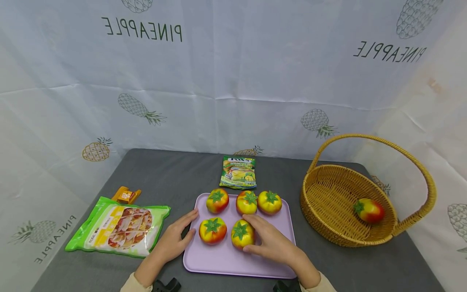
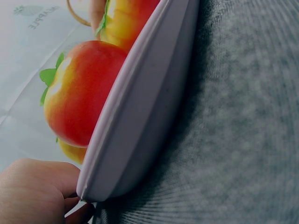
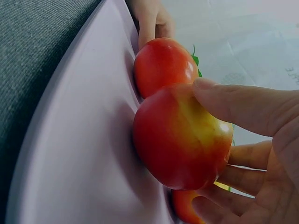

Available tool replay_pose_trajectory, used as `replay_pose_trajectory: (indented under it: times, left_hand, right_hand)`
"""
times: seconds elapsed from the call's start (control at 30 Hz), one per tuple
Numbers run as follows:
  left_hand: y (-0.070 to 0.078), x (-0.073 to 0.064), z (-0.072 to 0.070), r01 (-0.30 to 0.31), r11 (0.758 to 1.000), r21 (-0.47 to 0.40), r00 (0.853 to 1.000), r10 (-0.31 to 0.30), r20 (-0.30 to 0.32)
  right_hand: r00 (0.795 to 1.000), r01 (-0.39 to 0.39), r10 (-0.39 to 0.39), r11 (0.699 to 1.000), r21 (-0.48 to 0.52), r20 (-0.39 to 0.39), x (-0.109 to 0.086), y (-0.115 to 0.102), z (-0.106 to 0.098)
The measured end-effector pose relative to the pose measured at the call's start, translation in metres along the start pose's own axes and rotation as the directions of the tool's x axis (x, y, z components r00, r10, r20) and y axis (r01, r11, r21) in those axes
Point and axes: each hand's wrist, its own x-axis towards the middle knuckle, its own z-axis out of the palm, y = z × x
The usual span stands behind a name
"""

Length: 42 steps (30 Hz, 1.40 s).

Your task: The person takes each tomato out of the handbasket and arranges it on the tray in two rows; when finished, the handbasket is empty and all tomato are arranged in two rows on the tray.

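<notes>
In the head view, a lilac tray (image 1: 270, 263) holds several red-and-yellow tomatoes with green leafy tops. My right hand (image 1: 271, 241) curves around the front middle tomato (image 1: 240, 234), thumb at its near side and fingers at its far side. The right wrist view shows the thumb touching this tomato (image 3: 180, 140), which rests on the tray. My left hand (image 1: 175, 239) holds the tray's left rim; part of its fingers is hidden in the left wrist view. To the left of the gripped fruit sits another tomato (image 1: 213, 231), with three more along the back.
At the right stands a wicker basket (image 1: 328, 223) with a tall handle and one tomato (image 1: 369, 211) inside. A green-and-white food bag (image 1: 120, 229) and a small orange packet (image 1: 127, 195) lie left. Behind the tray is a green candy packet (image 1: 238, 173).
</notes>
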Motion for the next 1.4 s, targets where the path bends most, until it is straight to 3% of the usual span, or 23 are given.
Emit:
replay_pose_trajectory:
  times: [0.47, 0.77, 0.97, 1.13, 1.4]
  left_hand:
    - [-0.001, 0.0, 0.001, -0.004, 1.0, -0.004, 1.0, 0.004, -0.005]
    - [0.0, 0.0, 0.0, 0.004, 1.0, 0.001, 1.0, -0.004, 0.003]
    - [0.002, 0.0, 0.0, 0.012, 1.0, 0.013, 1.0, -0.012, -0.008]
    - [0.002, 0.0, 0.0, 0.011, 1.0, 0.016, 1.0, -0.011, -0.005]
    - [0.002, 0.0, 0.0, 0.004, 1.0, 0.011, 1.0, -0.004, -0.008]
  right_hand:
    - [0.999, 0.014, -0.015, 0.999, -0.029, -0.047, -0.003, 0.001, -0.004]
    - [0.982, 0.0, -0.007, 0.999, -0.037, -0.19, -0.014, 0.006, -0.03]
    - [0.933, 0.009, -0.053, 0.992, -0.125, -0.355, -0.029, 0.02, -0.054]
    - [0.894, -0.066, -0.001, 0.989, -0.134, -0.448, -0.047, 0.036, -0.073]
    - [0.79, -0.124, 0.012, 0.982, -0.14, -0.613, -0.075, 0.076, -0.104]
